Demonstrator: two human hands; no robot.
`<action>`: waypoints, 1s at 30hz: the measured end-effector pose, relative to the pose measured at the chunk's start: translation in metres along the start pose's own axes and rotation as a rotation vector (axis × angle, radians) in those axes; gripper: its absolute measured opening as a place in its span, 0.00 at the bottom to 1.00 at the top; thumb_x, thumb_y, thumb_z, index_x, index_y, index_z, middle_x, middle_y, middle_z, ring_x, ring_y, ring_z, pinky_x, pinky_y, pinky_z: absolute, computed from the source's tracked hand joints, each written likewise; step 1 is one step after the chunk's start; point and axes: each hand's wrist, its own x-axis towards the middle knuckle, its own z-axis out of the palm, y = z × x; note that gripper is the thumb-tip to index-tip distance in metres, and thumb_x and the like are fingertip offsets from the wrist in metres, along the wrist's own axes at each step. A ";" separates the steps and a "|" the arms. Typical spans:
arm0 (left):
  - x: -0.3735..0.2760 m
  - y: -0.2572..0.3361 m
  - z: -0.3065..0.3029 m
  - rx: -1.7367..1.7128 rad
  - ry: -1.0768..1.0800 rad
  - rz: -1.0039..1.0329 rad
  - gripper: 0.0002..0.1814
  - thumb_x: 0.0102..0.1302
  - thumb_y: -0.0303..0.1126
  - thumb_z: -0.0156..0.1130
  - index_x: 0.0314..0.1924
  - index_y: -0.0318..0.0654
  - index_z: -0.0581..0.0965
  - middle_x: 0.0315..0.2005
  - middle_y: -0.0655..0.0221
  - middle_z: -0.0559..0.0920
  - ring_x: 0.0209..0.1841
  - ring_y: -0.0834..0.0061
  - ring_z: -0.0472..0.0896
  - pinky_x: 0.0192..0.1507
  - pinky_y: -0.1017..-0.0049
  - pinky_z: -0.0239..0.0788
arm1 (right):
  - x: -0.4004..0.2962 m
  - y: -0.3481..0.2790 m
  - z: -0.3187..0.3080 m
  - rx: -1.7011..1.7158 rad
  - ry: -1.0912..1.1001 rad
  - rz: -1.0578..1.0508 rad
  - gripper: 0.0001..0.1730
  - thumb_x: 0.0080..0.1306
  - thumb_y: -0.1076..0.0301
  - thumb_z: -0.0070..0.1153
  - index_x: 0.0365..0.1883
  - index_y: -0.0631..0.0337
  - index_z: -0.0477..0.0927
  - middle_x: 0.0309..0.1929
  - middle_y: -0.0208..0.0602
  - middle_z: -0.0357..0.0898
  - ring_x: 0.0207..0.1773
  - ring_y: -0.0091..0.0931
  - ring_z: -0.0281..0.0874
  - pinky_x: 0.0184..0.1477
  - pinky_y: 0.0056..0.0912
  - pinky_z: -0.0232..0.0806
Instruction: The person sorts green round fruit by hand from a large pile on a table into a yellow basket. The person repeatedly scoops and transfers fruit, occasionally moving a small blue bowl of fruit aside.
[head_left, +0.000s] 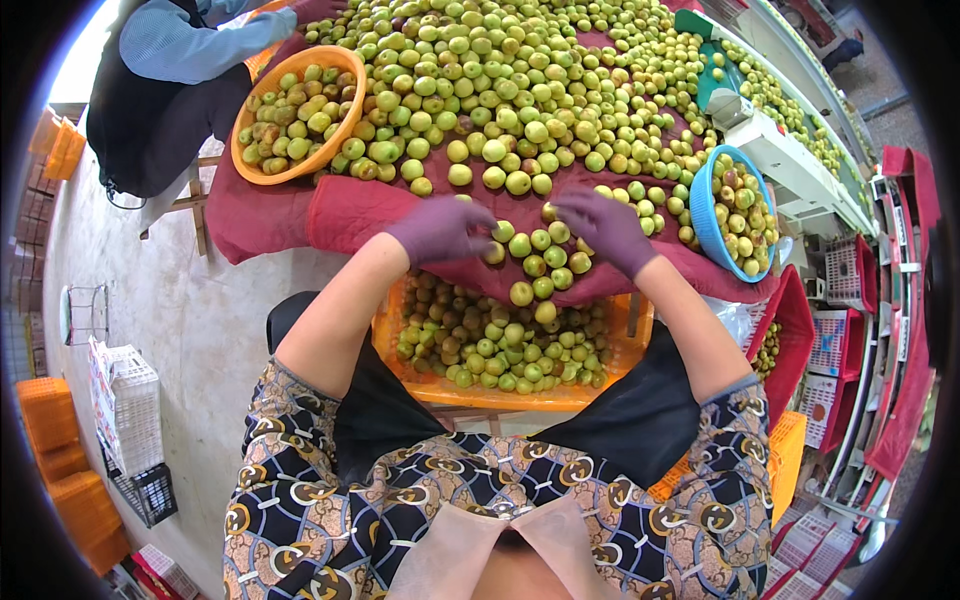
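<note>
Green and reddish jujube-like fruits lie heaped on a table covered with dark red cloth. My left hand, in a purple glove, is at the cloth's near edge with fingers curled beside a few fruits; whether it grips one is unclear. My right hand, gloved alike, reaches over fruits opposite it, its fingertips by one fruit; its hold is unclear too. Between the hands, several fruits run down the cloth to the edge. Below that edge an orange plastic crate between my knees holds many more fruits, greener at the front, browner behind.
An orange basket of browner fruits stands at the table's left, a blue basket of fruits at its right. A co-worker's sleeve is at upper left. A white-framed conveyor carrying fruits runs along the right. Stacked crates stand at left.
</note>
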 end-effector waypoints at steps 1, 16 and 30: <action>0.010 -0.001 -0.010 0.176 0.090 -0.079 0.20 0.62 0.43 0.74 0.52 0.46 0.85 0.49 0.60 0.87 0.53 0.59 0.84 0.55 0.62 0.76 | 0.012 0.017 0.008 -0.025 0.110 -0.029 0.14 0.74 0.56 0.59 0.53 0.46 0.87 0.53 0.32 0.86 0.52 0.36 0.86 0.52 0.38 0.78; 0.050 -0.015 0.018 0.457 0.065 0.005 0.48 0.59 0.44 0.76 0.79 0.59 0.63 0.61 0.54 0.77 0.59 0.46 0.77 0.62 0.55 0.72 | 0.025 0.053 0.016 -0.244 0.208 0.080 0.12 0.68 0.57 0.62 0.47 0.47 0.85 0.35 0.41 0.88 0.42 0.43 0.86 0.45 0.45 0.76; 0.159 -0.052 -0.006 0.521 0.511 -0.042 0.41 0.59 0.65 0.69 0.73 0.73 0.71 0.75 0.64 0.69 0.72 0.42 0.67 0.75 0.45 0.55 | -0.053 0.166 -0.059 0.294 0.242 0.447 0.33 0.75 0.51 0.58 0.73 0.58 0.71 0.64 0.48 0.77 0.58 0.42 0.81 0.64 0.39 0.73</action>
